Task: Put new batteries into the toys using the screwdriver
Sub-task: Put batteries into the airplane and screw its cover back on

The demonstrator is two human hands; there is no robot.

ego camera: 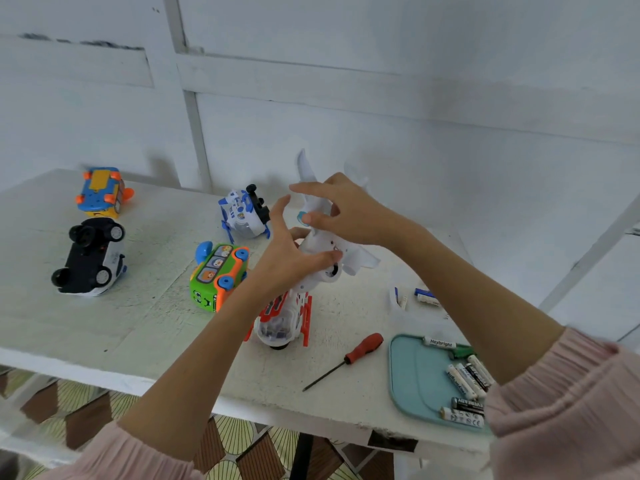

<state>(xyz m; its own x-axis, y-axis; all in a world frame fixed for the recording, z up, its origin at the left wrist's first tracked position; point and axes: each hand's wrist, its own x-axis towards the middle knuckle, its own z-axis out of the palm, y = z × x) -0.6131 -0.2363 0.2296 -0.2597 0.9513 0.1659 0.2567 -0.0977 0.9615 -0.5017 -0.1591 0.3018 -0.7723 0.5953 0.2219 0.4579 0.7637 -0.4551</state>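
The work surface is a white table with worn, scuffed paint, set against a white panelled wall. Below its near edge a patterned floor in brown and cream shows.

Far left on the table lies an orange and blue toy car, wheels up. Just nearer lies a black and white toy car, also overturned. Toward the centre, a blue and white toy rests on its side, and a green and orange toy bus lies near it.

At the centre, both hands hold a white toy plane above the table. The left hand grips the body from the left, thumb across it and fingers spread upward. The right hand pinches the upper part with curled fingers. A red and white toy helicopter sits directly beneath.

The red-handled screwdriver lies untouched on the table, near right of the helicopter. Right of it sits a pale blue tray holding several batteries.

The right forearm covers part of the tray. Small blue and white items beyond the tray are too blurred to identify. The plane's far wing is motion-blurred.
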